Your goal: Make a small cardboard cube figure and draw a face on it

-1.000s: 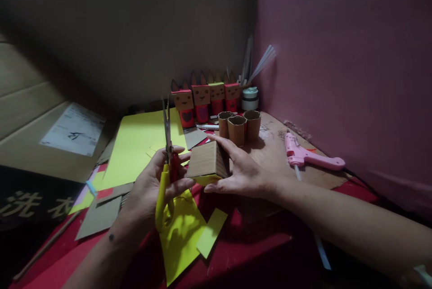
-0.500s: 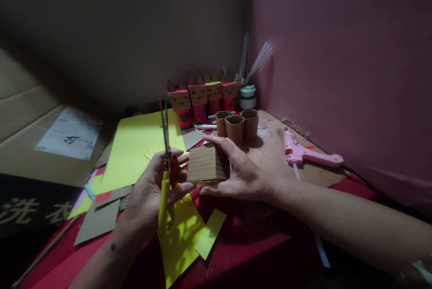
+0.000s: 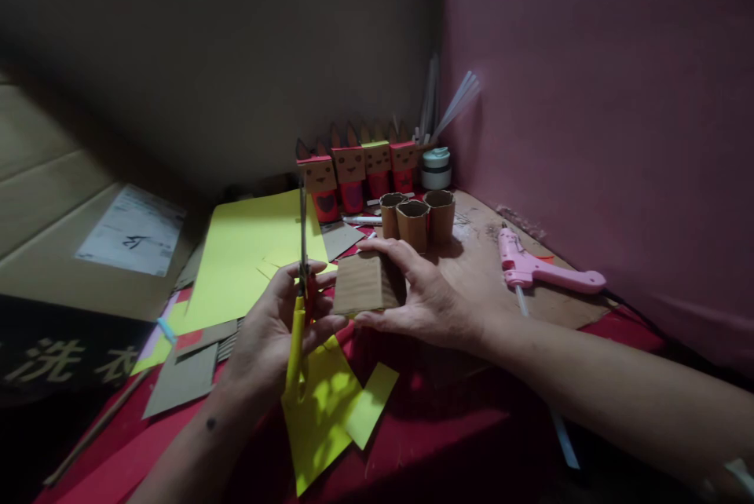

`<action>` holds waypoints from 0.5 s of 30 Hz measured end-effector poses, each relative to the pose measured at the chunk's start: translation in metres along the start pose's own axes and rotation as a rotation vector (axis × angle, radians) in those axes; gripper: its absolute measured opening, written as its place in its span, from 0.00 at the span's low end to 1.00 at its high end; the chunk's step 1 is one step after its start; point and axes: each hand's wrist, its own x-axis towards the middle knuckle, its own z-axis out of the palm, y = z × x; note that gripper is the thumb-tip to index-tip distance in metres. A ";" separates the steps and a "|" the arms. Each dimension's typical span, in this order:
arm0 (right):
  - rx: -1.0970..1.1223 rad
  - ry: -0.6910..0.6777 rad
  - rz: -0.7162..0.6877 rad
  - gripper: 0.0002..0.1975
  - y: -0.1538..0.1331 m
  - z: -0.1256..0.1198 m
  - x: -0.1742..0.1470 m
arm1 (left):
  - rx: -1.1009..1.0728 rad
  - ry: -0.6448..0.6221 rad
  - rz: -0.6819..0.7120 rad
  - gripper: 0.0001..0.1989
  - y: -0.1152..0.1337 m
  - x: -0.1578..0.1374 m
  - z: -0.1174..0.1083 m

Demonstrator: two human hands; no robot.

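Observation:
My right hand (image 3: 421, 296) grips a small cardboard box (image 3: 366, 282), thumb below and fingers over its top far edge. The box shows a flat ribbed face, with its right side in shadow. In my left hand (image 3: 274, 323) is a pair of scissors (image 3: 298, 331), its yellow handle low and its thin blades pointing up. The fingertips of that hand are close to the box's left side; whether they touch it I cannot tell. Below the hands lie a yellow paper sheet (image 3: 321, 418) and a smaller yellow strip (image 3: 372, 406).
Three cardboard tubes (image 3: 412, 228) stand just beyond the box. Several red tube figures (image 3: 352, 194) with box heads line the back. A pink glue gun (image 3: 547, 268) lies at right. Cardboard scraps (image 3: 182, 382) and a large yellow sheet (image 3: 247, 253) lie at left.
The whole view has shifted slightly, so things appear a little further right. The scissor blades now look like one narrow line, where they looked slightly apart. Both hands keep their holds.

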 end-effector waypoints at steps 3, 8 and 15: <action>0.261 0.011 0.217 0.37 0.001 0.000 0.004 | 0.072 0.102 -0.003 0.31 0.005 0.001 -0.005; 0.692 0.143 0.464 0.34 0.015 0.000 0.015 | 0.518 0.276 0.037 0.25 0.000 0.008 -0.046; 0.913 0.151 0.550 0.29 0.016 -0.001 0.017 | 1.210 0.230 -0.129 0.12 -0.015 0.002 -0.097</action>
